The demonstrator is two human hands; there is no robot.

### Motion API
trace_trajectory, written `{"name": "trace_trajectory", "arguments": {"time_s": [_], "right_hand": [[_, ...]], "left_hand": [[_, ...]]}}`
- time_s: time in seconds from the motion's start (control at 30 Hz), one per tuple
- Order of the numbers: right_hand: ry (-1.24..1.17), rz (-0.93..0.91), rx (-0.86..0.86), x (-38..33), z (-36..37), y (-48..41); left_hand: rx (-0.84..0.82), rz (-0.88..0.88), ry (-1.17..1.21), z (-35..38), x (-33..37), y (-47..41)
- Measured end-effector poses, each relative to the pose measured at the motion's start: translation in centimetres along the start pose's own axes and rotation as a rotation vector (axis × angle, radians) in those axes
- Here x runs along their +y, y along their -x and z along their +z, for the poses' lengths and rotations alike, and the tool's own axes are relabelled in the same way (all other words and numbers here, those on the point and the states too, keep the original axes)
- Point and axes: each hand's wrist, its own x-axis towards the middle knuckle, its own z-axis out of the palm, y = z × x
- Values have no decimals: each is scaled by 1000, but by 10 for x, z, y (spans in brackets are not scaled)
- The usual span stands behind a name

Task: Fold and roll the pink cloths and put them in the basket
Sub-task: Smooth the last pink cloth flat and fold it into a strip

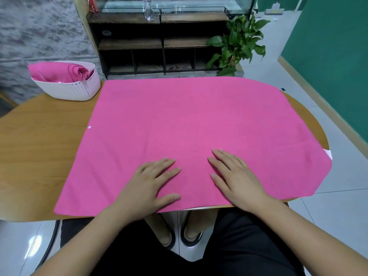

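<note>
A large pink cloth [185, 124] lies spread flat over most of the wooden table [39, 140]. Its right side hangs past the table's edge. My left hand [149, 186] and my right hand [237, 176] rest flat on the cloth near its front edge, side by side with straight fingers. A white perforated basket [77, 89] stands at the table's far left corner. Rolled pink cloths [59, 71] lie inside it.
Beyond the table stands a dark wooden shelf unit [159, 42] with a glass tank on top. A green potted plant [239, 42] grows to its right, and a green wall [328, 56] runs along the right side. My legs and sandalled feet show below the front edge.
</note>
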Motion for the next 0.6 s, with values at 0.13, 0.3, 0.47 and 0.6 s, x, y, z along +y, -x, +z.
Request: {"name": "trace_trajectory", "arguments": {"time_s": [0.13, 0.3, 0.47, 0.6], "right_hand": [[-3, -102, -59, -14, -7, 7], [117, -206, -227, -28, -17, 13], [150, -255, -267, -29, -20, 18], [116, -265, -268, -29, -21, 23]], "left_hand": [[-91, 20, -55, -4, 11, 11], [-126, 106, -157, -2, 17, 20], [-169, 166, -100, -7, 18, 27], [-175, 158, 9, -4, 13, 33]]}}
